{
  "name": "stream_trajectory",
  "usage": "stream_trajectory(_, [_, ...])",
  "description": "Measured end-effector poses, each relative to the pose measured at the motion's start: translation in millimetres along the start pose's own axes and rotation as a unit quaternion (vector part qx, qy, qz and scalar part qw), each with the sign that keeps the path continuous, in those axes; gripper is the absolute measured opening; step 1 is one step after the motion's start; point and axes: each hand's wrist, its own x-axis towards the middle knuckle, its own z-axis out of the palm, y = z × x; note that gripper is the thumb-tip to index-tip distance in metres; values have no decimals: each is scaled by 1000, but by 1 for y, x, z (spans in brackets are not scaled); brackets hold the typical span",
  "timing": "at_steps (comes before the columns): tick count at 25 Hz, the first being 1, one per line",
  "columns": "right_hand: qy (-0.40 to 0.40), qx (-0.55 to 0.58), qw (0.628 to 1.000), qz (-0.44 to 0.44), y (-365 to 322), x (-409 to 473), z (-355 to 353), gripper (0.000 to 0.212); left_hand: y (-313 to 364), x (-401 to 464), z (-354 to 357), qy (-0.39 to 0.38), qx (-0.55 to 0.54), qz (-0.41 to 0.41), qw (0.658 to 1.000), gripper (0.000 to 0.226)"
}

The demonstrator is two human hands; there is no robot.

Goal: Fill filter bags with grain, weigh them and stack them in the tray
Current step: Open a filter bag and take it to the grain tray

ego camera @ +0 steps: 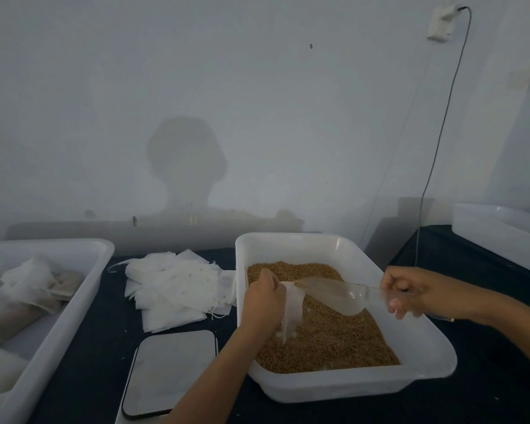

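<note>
The work is mid-cycle, at the filling step. The left hand (262, 296) has its grip curled round the top of one white filter bag (292, 310), holding it upright over the grain (334, 338) in the near-right tub (343, 388). The right hand (406, 290) grips the handle of a clear plastic scoop (334, 293), fingers wrapped round it, and the scoop's tip is at the bag's mouth. The scoop looks nearly empty; how full the bag is cannot be told.

As for what is done: several filled bags (28, 298) already lie in the tray (83, 296) at the left, so earlier rounds seem complete. Their exact number cannot be told, since they overlap and the light is dim. What is left, by my judgement, is a good deal: a loose pile of empty bags (172, 289) waits on the dark tabletop (86, 362) between tray and tub, too many and too overlapped to count. The bag in hand has yet to be weighed on the scale (172, 371), which sits bare just to the left of the tub, near the person.

Counted: one scoop, one scale, one tub of grain, one tray of filled bags, and part of one more white tub (499, 231) at the far right.
</note>
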Motion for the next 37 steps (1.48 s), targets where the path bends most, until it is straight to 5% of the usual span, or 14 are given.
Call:
stream_trajectory(6, [72, 115, 990, 40, 10, 12, 21, 11, 8, -2, -9, -97, -252, -125, 955, 11])
stream_trajectory(14, [112, 3, 986, 121, 20, 51, 74, 10, 11, -2, -15, -122, -319, -132, 931, 10])
stream_trajectory(25, [104, -215, 964, 116, 12, 74, 100, 24, 14, -5, -19, -95, -277, -93, 952, 15])
stream_trajectory(27, [141, -47, 989, 7, -7, 71, 94, 28, 17, -7, -32, -91, -267, -59, 958, 15])
stream_trajectory(30, [56, 282, 949, -127, -64, 58, 95, 33, 21, -8, -67, -83, -213, 16, 973, 16])
stream_trajectory(33, [10, 275, 944, -182, -109, 55, 116, 39, 19, -15, -108, -90, -191, 70, 975, 15])
stream_trajectory(37, [82, 284, 941, -163, -149, 61, 155, 11, -1, -30, -140, -65, -154, 62, 984, 12])
